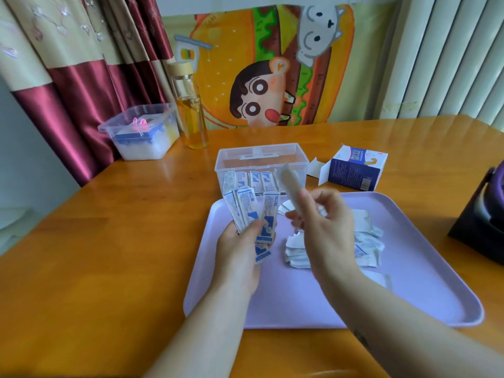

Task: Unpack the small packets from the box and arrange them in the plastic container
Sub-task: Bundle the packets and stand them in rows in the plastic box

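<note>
Wood table [109,255], lilac tray [422,282] on it. Clear plastic container [261,159] sits just behind the tray, a row of packets standing inside; the opened box [357,170] is to its right. Loose heap [365,246] lies on the tray. Left hand [240,249] pinches a fanned sheaf [245,205] (thumb on top). Likely risk: the fan slides apart and spills. Right hand [324,230] pinches a single packet [290,184], blurred, near the container's front wall; a careless drop could topple the row.
</note>
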